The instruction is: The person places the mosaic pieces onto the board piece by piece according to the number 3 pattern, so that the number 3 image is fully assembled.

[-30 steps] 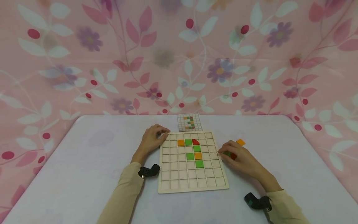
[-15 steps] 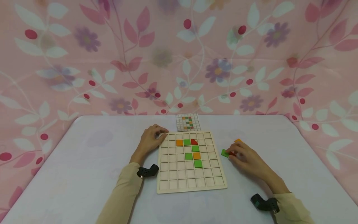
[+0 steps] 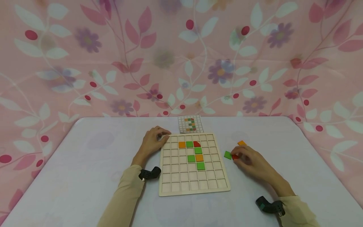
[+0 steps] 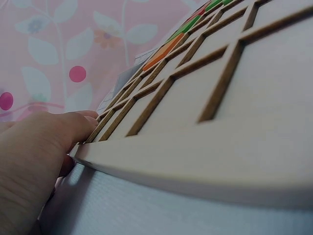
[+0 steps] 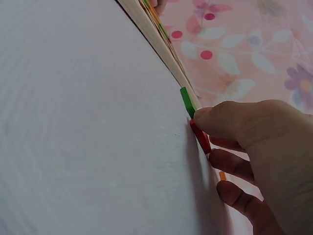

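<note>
A pale wooden grid board [image 3: 175, 177] lies on the table, with several orange, green and red tiles set in its cells. My left hand [image 3: 151, 142] holds the board's far left corner between thumb and fingers; the left wrist view shows the digits at the rim [image 4: 195, 164]. To the right of the board, my right hand [image 3: 252, 162] pinches a red tile [image 3: 235, 156] with curled fingers, partly covering it. Beside that lies a loose green tile [image 3: 227, 155], close to the thumb tip in the right wrist view. An orange tile [image 3: 242, 143] sits just behind the fingers.
A small card [image 3: 190, 124] printed with a grid and coloured squares lies behind the board. White cloth [image 3: 93, 170] covers the table, and a pink floral curtain [image 3: 164, 60] hangs at its back edge. Each wrist wears a black camera.
My right hand has drawn back to the right from the board's edge, uncovering the green tile, and its fingertips are now at the red tile. The left hand has stayed at the corner.
</note>
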A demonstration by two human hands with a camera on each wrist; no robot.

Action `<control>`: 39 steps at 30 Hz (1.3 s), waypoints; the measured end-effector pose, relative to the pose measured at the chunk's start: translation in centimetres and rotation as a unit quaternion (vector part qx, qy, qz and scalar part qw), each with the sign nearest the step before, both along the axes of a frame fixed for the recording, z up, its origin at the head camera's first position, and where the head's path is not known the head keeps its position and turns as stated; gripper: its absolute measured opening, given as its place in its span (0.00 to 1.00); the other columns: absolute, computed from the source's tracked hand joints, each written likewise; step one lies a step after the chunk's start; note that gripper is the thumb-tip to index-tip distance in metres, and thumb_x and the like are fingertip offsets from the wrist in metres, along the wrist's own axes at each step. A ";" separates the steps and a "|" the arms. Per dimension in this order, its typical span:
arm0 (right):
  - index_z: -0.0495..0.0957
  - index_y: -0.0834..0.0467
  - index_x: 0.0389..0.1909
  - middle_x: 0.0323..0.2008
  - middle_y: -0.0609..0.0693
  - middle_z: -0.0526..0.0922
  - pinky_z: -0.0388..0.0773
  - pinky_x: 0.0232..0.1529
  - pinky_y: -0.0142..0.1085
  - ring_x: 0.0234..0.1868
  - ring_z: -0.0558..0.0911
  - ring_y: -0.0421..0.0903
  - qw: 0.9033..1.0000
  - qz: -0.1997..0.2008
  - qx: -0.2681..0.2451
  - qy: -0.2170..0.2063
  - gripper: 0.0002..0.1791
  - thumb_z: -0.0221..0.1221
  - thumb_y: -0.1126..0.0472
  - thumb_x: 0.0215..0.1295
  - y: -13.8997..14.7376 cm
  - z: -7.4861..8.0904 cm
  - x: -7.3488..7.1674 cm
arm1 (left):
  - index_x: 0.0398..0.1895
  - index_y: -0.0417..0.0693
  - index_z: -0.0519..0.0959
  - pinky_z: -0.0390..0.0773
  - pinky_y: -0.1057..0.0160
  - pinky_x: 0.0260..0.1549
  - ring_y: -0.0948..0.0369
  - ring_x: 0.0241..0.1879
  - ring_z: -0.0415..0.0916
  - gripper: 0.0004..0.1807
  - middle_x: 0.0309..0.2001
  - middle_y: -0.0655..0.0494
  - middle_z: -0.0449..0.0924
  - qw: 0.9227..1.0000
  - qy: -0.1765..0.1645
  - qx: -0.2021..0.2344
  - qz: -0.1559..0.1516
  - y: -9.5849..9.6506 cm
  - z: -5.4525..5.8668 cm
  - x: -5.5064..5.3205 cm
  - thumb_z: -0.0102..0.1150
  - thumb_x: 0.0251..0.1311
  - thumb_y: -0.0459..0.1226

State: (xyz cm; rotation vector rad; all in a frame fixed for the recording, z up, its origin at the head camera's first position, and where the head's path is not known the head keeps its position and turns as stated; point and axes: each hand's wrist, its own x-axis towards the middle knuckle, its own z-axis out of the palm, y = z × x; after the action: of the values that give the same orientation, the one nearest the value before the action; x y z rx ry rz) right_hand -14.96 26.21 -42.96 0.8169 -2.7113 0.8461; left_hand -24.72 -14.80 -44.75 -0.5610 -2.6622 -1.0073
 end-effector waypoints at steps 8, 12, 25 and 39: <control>0.77 0.52 0.46 0.39 0.40 0.78 0.72 0.40 0.28 0.38 0.74 0.35 1.000 -0.023 0.003 -0.008 0.19 0.67 0.67 0.52 0.7 0.1 0.0 | 0.40 0.56 0.85 0.59 0.60 0.38 0.59 0.34 0.68 0.07 0.36 0.56 0.79 1.000 0.000 0.000 0.001 0.0 0.1 0.0 0.61 0.60 0.40; 0.76 0.51 0.47 0.40 0.40 0.79 0.72 0.42 0.29 0.39 0.73 0.36 1.000 -0.006 -0.006 -0.019 0.22 0.63 0.73 0.52 1.1 0.2 0.1 | 0.40 0.56 0.85 0.60 0.60 0.38 0.59 0.34 0.69 0.08 0.36 0.56 0.80 1.000 0.004 0.000 -0.002 0.0 0.2 0.0 0.61 0.60 0.40; 0.78 0.51 0.39 0.34 0.43 0.75 0.69 0.38 0.27 0.35 0.71 0.37 0.997 -0.075 0.012 -0.022 0.15 0.69 0.52 0.52 0.9 0.3 0.2 | 0.40 0.57 0.85 0.60 0.60 0.38 0.59 0.34 0.69 0.08 0.36 0.56 0.79 1.000 0.005 -0.004 0.000 0.0 0.0 -0.1 0.61 0.59 0.41; 0.80 0.49 0.37 0.35 0.41 0.77 0.72 0.38 0.29 0.35 0.73 0.36 0.997 -0.078 0.023 -0.019 0.12 0.69 0.56 0.52 0.7 0.3 0.3 | 0.41 0.57 0.84 0.60 0.59 0.38 0.59 0.34 0.69 0.08 0.37 0.56 0.79 1.000 0.001 -0.003 -0.001 0.0 0.0 0.0 0.60 0.60 0.41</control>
State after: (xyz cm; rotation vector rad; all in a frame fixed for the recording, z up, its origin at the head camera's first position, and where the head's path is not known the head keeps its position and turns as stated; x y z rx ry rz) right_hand -14.70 26.87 -42.64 0.5944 -2.7933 0.7766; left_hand -24.71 -14.82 -44.71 -0.5663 -2.6634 -1.0000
